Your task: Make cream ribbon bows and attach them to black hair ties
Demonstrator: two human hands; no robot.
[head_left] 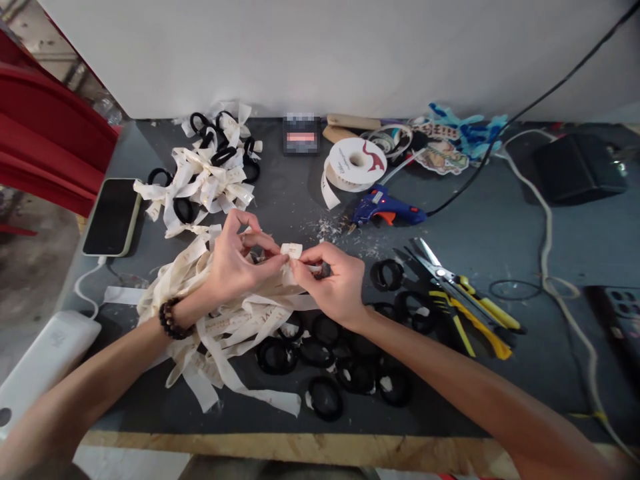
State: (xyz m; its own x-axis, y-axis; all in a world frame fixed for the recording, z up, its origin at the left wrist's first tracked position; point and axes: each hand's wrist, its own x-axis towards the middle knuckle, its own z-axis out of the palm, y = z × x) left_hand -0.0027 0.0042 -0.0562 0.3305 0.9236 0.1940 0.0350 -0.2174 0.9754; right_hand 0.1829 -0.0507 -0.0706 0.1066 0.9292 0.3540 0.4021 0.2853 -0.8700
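Observation:
Between my two hands a short piece of cream printed ribbon [291, 251] is pinched. My left hand [243, 257] grips its left side between thumb and finger. On the other side, my right hand [334, 277] pinches it with thumb and forefinger, and a bit of something dark shows by its fingers. Beneath my left hand lies a heap of cut ribbon strips [250, 327]. Several black hair ties [325, 398] are spread below my right hand, some with white bits on them. At the back left is a pile of hair ties with ribbon bows [215, 177].
A blue glue gun [385, 205] lies behind my hands, beside a ribbon spool [356, 163]. Scissors [445, 277] and yellow-handled tools [480, 320] are at right. A phone [113, 217] is wired to a white power bank [53, 363] at left. Cables cross the right side.

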